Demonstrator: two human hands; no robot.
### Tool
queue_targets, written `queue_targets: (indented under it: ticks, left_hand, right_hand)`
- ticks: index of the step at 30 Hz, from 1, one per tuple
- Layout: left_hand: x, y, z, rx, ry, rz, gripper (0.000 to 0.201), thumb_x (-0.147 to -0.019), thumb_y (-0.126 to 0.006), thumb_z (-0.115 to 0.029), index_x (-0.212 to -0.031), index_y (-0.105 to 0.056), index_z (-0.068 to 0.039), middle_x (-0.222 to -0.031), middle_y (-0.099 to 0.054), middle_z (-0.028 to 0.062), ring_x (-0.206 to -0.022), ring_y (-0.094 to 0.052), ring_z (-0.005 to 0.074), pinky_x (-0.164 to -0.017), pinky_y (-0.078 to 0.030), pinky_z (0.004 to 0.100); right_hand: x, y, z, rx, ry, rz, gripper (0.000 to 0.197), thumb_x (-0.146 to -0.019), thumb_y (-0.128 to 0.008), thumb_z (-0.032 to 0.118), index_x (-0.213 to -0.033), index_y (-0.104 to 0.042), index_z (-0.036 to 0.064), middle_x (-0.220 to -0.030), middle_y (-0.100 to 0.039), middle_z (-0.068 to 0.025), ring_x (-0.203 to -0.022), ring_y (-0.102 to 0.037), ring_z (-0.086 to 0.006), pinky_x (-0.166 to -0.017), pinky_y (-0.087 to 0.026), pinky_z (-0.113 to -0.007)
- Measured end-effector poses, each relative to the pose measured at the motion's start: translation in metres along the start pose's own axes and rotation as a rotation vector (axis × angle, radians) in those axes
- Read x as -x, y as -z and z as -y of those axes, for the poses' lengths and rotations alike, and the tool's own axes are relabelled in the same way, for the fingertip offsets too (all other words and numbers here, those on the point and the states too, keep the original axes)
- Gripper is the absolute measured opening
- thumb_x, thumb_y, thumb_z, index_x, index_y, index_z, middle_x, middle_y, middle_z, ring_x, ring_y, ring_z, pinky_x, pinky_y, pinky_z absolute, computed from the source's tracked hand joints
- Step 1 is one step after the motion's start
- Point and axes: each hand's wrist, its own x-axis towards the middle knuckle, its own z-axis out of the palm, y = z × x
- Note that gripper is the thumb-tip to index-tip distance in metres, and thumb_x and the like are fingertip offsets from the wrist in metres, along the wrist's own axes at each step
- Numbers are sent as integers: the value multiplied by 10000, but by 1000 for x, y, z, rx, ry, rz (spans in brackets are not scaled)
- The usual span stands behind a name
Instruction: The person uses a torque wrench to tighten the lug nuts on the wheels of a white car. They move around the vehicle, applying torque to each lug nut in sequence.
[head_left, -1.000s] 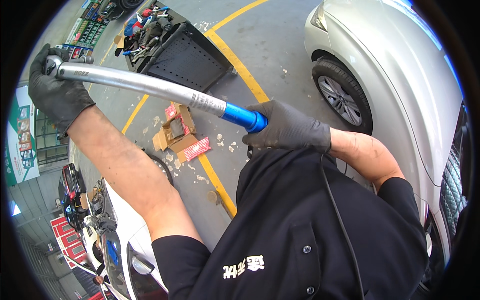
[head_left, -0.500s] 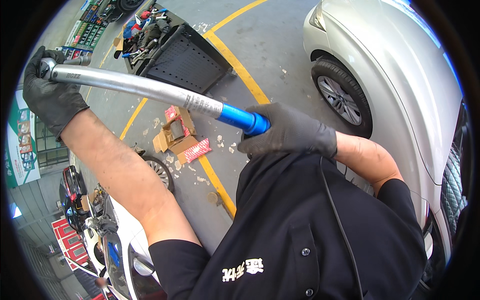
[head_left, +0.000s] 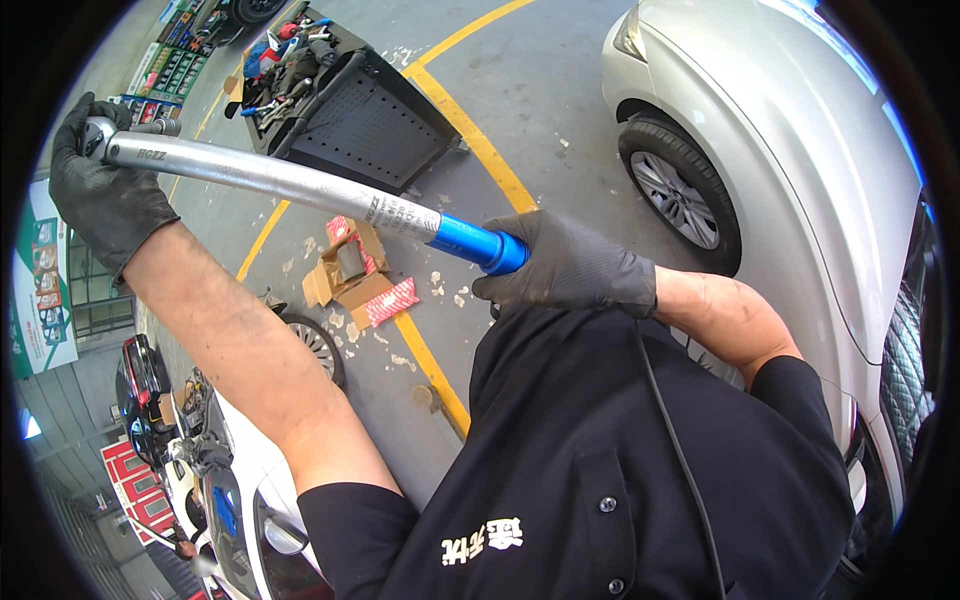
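Observation:
A long torque wrench point(head_left: 270, 178) with a silver shaft and a blue grip spans from upper left to the middle, tilted down toward the right. My left hand point(head_left: 108, 195), in a dark glove, is closed round its ratchet head at the far left. A metal socket or extension point(head_left: 160, 128) sticks out beside that head; its fitting is partly hidden by my fingers. Gloved too, my right hand point(head_left: 575, 262) wraps round the end of the blue grip, close to my black shirt.
A black tool cart point(head_left: 370, 120) heaped with tools stands ahead. On the grey floor lies an open cardboard box point(head_left: 350, 265) with a red-and-white packet. To my right is a silver car point(head_left: 770, 130), its wheel point(head_left: 680, 190) showing. A white car point(head_left: 255, 480) stands lower left.
The blue grip and my right hand have shifted slightly left. My left hand stays at the wrench's head, nearly in the same place.

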Motion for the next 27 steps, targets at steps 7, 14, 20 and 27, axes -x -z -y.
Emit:
queue_targets:
  ticks: [7,14,20,27]
  left_hand:
    - [9,4,7,-120,-127,92,237,-917,-505,34,-1109,-624,106,-923,-627,166,-768,-646,231,-703,-612,345]
    - [5,9,13,-96,-75,141,228,-918,-511,30,-1105,-624,97,-905,-618,160,-747,-634,222,-625,-629,421]
    - [0,7,14,0,40,84,227,-931,-515,3,-1101,-627,103,-908,-602,153,-760,-627,216,-656,-620,394]
    - [4,2,12,59,85,22,218,-928,-527,8,-1081,-622,130,-920,-596,158,-790,-625,218,-753,-587,338]
  right_hand:
    - [1,1,1,-25,-118,41,459,-817,-778,205,-1191,-639,-22,-750,-662,-65,-580,-602,-109,-575,-506,-284]
    - [2,-2,-1,-33,-116,27,449,-810,-770,196,-1179,-637,-25,-738,-654,-61,-580,-596,-109,-568,-499,-286]
    - [2,-2,-6,-47,-84,14,440,-804,-765,193,-1163,-638,-27,-733,-647,-65,-579,-590,-117,-569,-493,-289]
    - [2,-1,-12,-66,-74,85,323,-812,-741,171,-1051,-648,-26,-675,-598,-38,-510,-539,-99,-465,-435,-267]
